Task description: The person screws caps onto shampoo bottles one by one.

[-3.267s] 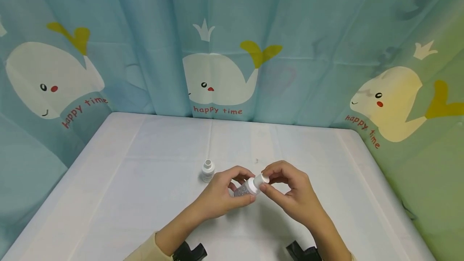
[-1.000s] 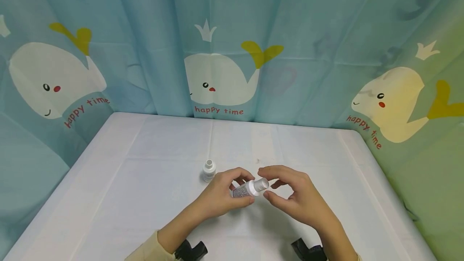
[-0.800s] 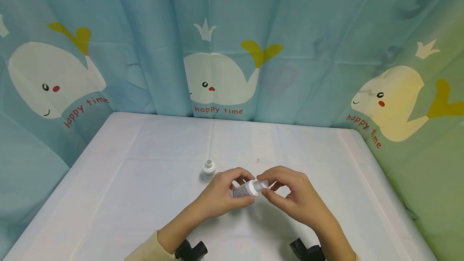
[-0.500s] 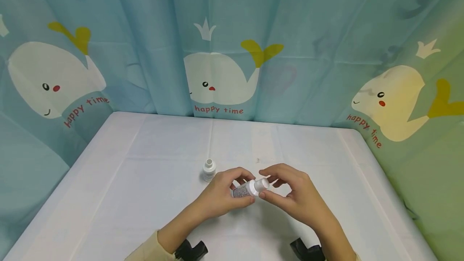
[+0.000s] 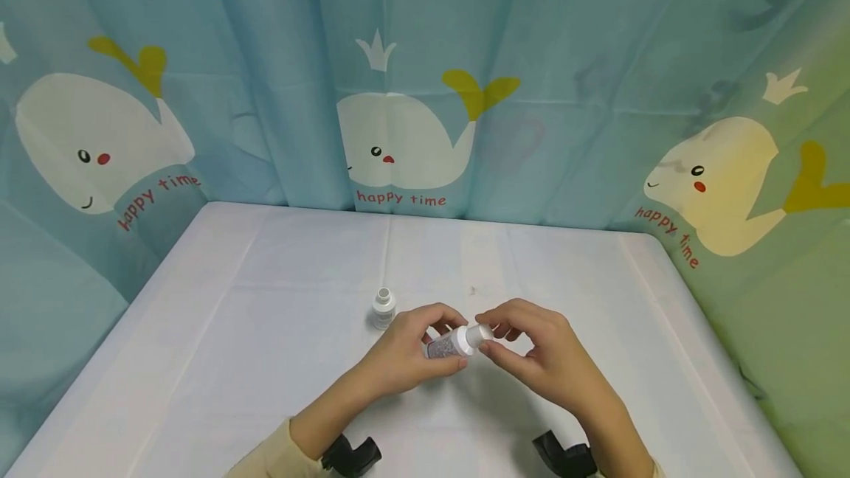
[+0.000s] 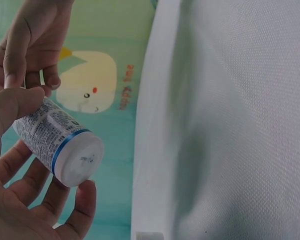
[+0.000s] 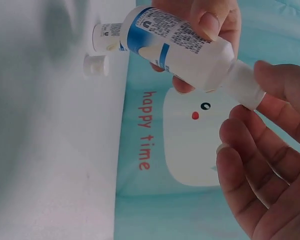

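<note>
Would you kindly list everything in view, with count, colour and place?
Table: 1, white-covered, centre
Curtain: 1, blue-green, behind the table
Whale prints: 3, white and yellow, curtain
Crown prints: 3, white, curtain
Lettering: 3, red, curtain
Held bottle: 1, white and blue, tilted above the table
Cap: 1, white, on the held bottle
Standing bottle: 1, white, uncapped, on the table
Loose cap: 1, white, near the standing bottle
Wrist pieces: 2, black, lower edge
Sleeves: 2, beige, lower edge
Left hand: 1, gripping the held bottle
Right hand: 1, pinching the cap

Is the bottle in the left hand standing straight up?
No, the head view shows the left hand gripping the bottle tilted over, its white cap pointing toward the right hand.
</note>
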`<state>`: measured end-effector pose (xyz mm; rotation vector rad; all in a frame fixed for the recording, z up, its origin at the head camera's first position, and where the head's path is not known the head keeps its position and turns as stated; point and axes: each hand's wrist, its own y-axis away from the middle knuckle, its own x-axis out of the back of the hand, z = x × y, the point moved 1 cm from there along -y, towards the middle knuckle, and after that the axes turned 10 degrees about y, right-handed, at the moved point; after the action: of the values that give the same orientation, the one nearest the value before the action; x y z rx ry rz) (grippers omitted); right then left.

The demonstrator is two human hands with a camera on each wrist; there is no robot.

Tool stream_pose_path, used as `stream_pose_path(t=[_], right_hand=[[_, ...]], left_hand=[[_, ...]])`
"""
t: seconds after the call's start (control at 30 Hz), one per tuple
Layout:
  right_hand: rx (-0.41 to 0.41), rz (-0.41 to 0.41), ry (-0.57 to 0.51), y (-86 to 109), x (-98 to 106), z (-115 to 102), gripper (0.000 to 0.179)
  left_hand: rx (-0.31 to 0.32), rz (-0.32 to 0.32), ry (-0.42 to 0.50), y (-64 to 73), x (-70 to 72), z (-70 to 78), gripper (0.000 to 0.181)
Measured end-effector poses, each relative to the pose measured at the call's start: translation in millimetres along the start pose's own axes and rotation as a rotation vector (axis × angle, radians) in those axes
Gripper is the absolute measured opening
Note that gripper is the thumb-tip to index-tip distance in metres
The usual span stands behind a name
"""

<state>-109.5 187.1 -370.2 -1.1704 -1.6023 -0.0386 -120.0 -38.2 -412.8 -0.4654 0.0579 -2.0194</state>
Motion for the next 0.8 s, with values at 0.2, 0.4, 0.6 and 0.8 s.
stream_pose_path(t=[0.2,0.4,0.6,0.8], right_hand=[[-0.025,-0.003,0.000,-0.4,1.2,1.4,0.040],[0.101,-0.012,-0.092,-2.6,1.1,1.0,0.046],[0.083,-0.011,-0.078,-2.5,-2.3,1.2,0.038],[0.013,-0.032,-0.015,0.1,-4.9,2.8,0.035]], left_hand=[[-0.011,0.004,-0.011,-0.3,0.7,0.3,0.038],[-0.007,-0.003,-0.001,0.1,0.7,0.9,0.037],[-0.009,-0.002,-0.006,0.2,0.1,1.2,0.036],[-0.011,-0.005,-0.005,0.0,-0.6,0.0,0.037]])
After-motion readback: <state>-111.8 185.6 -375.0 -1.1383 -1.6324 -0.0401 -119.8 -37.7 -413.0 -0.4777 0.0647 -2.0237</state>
